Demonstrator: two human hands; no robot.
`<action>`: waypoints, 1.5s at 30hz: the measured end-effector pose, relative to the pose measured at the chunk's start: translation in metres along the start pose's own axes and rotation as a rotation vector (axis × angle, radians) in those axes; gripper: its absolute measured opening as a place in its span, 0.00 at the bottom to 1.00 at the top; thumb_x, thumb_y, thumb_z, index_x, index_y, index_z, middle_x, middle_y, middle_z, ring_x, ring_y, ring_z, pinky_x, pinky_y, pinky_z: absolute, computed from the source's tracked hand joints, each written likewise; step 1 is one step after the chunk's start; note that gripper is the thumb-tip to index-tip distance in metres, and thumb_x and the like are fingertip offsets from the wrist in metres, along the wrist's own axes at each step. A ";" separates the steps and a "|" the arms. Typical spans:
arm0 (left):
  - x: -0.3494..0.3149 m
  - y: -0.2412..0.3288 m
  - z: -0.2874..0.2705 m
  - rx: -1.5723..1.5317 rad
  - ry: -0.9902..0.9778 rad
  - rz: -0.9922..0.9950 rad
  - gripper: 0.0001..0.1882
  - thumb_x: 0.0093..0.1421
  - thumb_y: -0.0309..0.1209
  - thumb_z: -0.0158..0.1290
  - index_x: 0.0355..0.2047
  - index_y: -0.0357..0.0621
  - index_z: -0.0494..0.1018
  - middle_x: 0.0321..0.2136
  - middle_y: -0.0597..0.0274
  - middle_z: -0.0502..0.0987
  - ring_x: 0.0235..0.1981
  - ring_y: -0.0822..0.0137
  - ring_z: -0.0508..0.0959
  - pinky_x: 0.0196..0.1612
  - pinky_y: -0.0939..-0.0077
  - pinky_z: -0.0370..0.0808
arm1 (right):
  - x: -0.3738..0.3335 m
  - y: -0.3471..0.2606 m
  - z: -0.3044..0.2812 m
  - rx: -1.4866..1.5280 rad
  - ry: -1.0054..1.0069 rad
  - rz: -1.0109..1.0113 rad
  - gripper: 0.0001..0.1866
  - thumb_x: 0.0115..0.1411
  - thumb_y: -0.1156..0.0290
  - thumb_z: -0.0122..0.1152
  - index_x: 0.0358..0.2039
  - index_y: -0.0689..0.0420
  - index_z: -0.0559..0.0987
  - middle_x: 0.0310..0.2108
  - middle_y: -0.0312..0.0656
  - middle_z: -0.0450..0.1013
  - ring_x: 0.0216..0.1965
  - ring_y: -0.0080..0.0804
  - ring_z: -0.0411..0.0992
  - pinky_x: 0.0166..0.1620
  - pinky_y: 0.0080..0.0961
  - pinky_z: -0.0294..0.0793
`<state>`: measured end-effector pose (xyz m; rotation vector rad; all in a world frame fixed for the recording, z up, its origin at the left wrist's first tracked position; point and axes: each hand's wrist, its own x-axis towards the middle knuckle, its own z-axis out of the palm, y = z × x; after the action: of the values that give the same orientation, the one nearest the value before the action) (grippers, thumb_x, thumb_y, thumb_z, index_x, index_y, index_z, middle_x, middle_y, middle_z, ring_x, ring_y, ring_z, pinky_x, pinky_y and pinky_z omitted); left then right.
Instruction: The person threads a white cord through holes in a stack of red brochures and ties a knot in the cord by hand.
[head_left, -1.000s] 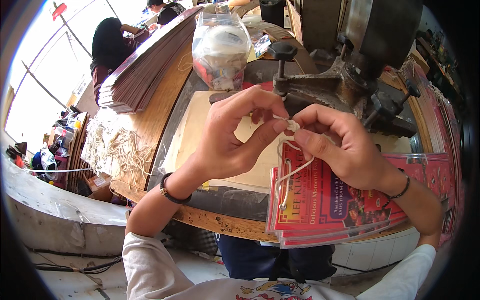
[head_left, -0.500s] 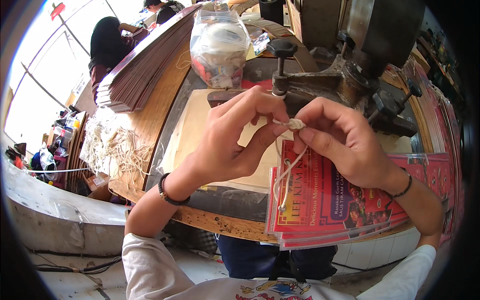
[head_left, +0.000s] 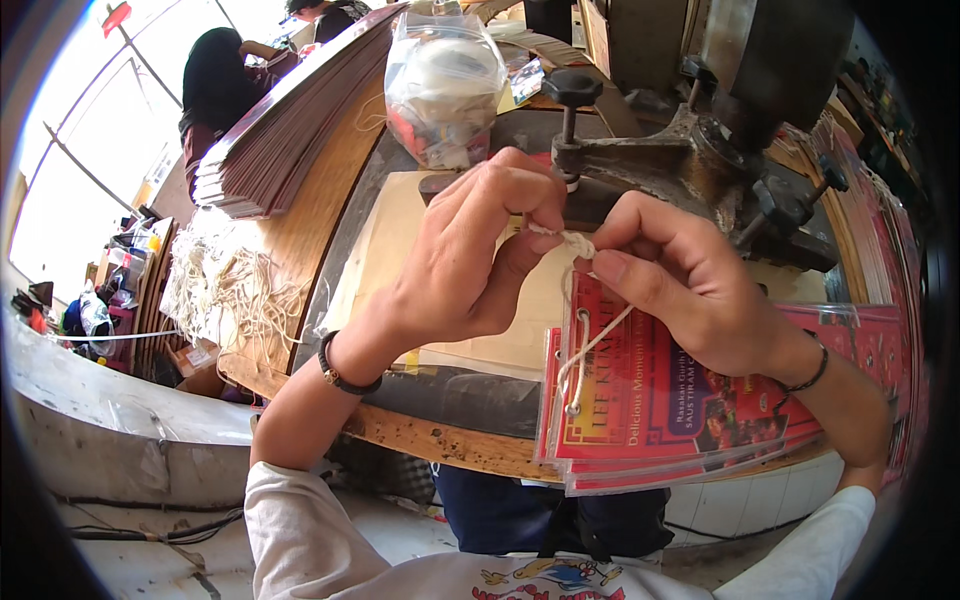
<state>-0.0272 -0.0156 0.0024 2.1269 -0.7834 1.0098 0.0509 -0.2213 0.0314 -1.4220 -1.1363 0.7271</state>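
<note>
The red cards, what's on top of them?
White cord crosses the top card near its left edge. The right hand hides part of it, so I can't see what's there.

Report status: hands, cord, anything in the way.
Left hand and right hand both pinching white cord. It runs through holes in red sign. Dark metal machine just beyond hands; no obstruction visible.

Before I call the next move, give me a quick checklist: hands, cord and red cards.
1. Left hand grip on cord end: ok, pinched between thumb and finger.
2. Right hand grip at the knot: ok, thumb and fingertips on it.
3. Knot pulled tight: cannot tell, fingers partly cover it.
4. Red cards squared up: not ok, edges are staggered.
5. Loose cord pile apart from both hands: ok, off to the left.
</note>
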 end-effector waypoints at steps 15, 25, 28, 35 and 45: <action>-0.005 0.004 0.003 -0.001 -0.045 0.076 0.13 0.56 0.12 0.47 0.39 0.39 0.62 0.30 0.53 0.72 0.26 0.66 0.71 0.32 0.76 0.69 | -0.001 0.003 0.001 -0.076 0.019 -0.008 0.08 0.66 0.72 0.55 0.42 0.63 0.75 0.28 0.31 0.73 0.30 0.10 0.66 0.34 0.13 0.66; -0.004 0.008 0.005 0.014 0.017 0.081 0.15 0.52 0.13 0.52 0.37 0.40 0.63 0.27 0.59 0.68 0.25 0.58 0.71 0.29 0.68 0.69 | -0.001 0.002 0.001 -0.084 -0.008 -0.031 0.11 0.66 0.72 0.55 0.45 0.64 0.75 0.32 0.31 0.74 0.34 0.10 0.67 0.36 0.12 0.68; -0.008 0.007 0.008 -0.029 0.019 0.092 0.15 0.52 0.13 0.52 0.37 0.40 0.63 0.29 0.59 0.68 0.25 0.57 0.71 0.29 0.67 0.71 | -0.001 0.002 0.000 -0.113 -0.029 -0.009 0.10 0.66 0.73 0.55 0.45 0.64 0.76 0.31 0.32 0.74 0.32 0.10 0.66 0.34 0.12 0.68; -0.011 0.000 0.007 -0.027 -0.035 0.147 0.11 0.56 0.16 0.49 0.39 0.37 0.61 0.27 0.55 0.71 0.25 0.61 0.73 0.30 0.70 0.72 | 0.000 -0.001 0.002 -0.254 -0.011 -0.037 0.10 0.65 0.74 0.57 0.46 0.63 0.77 0.33 0.32 0.76 0.32 0.11 0.67 0.34 0.13 0.69; -0.014 -0.018 0.001 -0.074 -0.422 -0.153 0.32 0.64 0.60 0.42 0.34 0.38 0.69 0.17 0.52 0.71 0.21 0.49 0.75 0.27 0.59 0.70 | -0.002 0.007 -0.007 -0.345 0.115 -0.336 0.38 0.65 0.37 0.41 0.56 0.61 0.69 0.40 0.39 0.68 0.35 0.22 0.63 0.42 0.21 0.64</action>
<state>-0.0208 -0.0017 -0.0151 2.3253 -0.8220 0.4483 0.0582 -0.2257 0.0260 -1.4812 -1.4122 0.2157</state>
